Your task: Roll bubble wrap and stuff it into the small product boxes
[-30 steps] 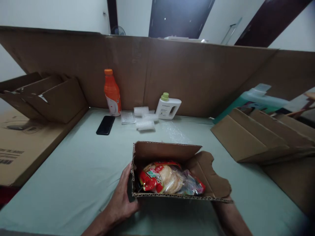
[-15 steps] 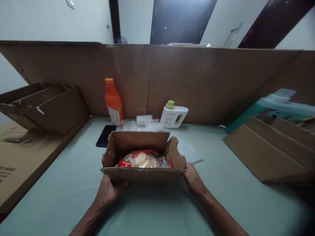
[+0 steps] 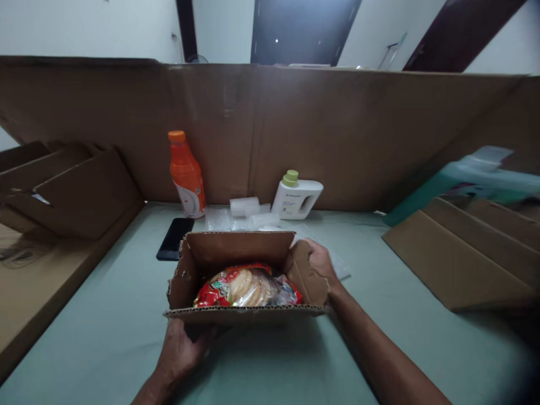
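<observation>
In box: snack pkt.

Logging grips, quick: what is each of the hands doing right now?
Left hand: closed on the near flap of the cardboard box.
Right hand: gripping the box's right flap.

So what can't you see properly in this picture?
- Head view: left hand fingers, hidden under the cardboard box.
- Snack bag: lower part behind the box's front wall.
- White jug label: too small to read.
- Teal thing, right edge: blurred, partly behind cardboard.
</observation>
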### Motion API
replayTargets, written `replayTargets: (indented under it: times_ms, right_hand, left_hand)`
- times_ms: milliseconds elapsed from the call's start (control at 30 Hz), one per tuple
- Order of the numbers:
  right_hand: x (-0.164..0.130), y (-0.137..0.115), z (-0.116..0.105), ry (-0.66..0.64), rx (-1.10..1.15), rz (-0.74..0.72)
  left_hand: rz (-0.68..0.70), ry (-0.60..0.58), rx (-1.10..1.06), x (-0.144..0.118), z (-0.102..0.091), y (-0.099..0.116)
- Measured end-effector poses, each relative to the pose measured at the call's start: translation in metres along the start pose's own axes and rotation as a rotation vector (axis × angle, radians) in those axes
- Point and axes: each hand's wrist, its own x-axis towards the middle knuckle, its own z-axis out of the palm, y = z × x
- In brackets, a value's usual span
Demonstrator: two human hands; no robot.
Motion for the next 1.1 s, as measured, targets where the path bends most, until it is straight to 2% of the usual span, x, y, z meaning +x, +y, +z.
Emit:
replayTargets:
  times_ms: [133,200,267,300,333,467,500,567,667,767,900,1000,1100]
  right_hand:
    - [-0.05,0.015,-0.079,0.041,-0.164,0.085]
    - [-0.079,0.012,-0.111,0.157,-0.323,0.074]
    - [-0.105,0.0,-0.125,0.311,-0.429,0.006]
    - [-0.115,-0.008,-0.123,0.332,-0.422,-0.036]
    - [-0.123,-0.017,-0.117,0.288,-0.383,-0.071]
    - [-0.14,-0.047,-0.06,-0.198,-0.147,-0.107]
    - [-0.14,-0.05,-0.045,-0.27,-0.109,-0.113]
    - [-0.134,-0.054,-0.022,-0.299,-0.06,-0.131]
    - [-0.113,-0.051,-0.007,-0.242,-0.016,-0.103]
    - [-0.085,-0.045,-0.011,-0.243,0.002,-0.053]
    - [-0.061,-0.032,-0.037,-0.226,-0.015,-0.041]
    - [-0.07,-0.017,-0.065,-0.22,-0.108,-0.021]
    - [-0.108,-0.009,-0.083,-0.296,-0.304,-0.022]
  left_hand:
    - [-0.051,-0.032,-0.06,0.001,-0.003,0.005]
    - [-0.069,-0.028,-0.091,0.003,-0.006,0.01]
    - [-0.079,-0.005,-0.112,0.006,-0.009,0.016]
    - [-0.082,0.009,-0.111,0.006,-0.009,0.019]
    - [-0.082,0.022,-0.106,0.006,-0.01,0.021]
    - [-0.087,0.029,-0.113,0.0,-0.012,0.029]
    - [-0.087,0.023,-0.117,-0.001,-0.013,0.031]
    - [-0.075,0.01,-0.116,-0.002,-0.014,0.035]
    - [-0.034,-0.021,-0.126,0.01,-0.01,0.043]
    - [0.02,-0.067,-0.172,0.037,0.003,0.057]
    - [0.056,-0.084,-0.236,0.067,0.024,0.077]
    - [0.031,-0.12,-0.234,0.064,0.029,0.083]
    - [0.0,-0.136,-0.211,0.038,0.018,0.078]
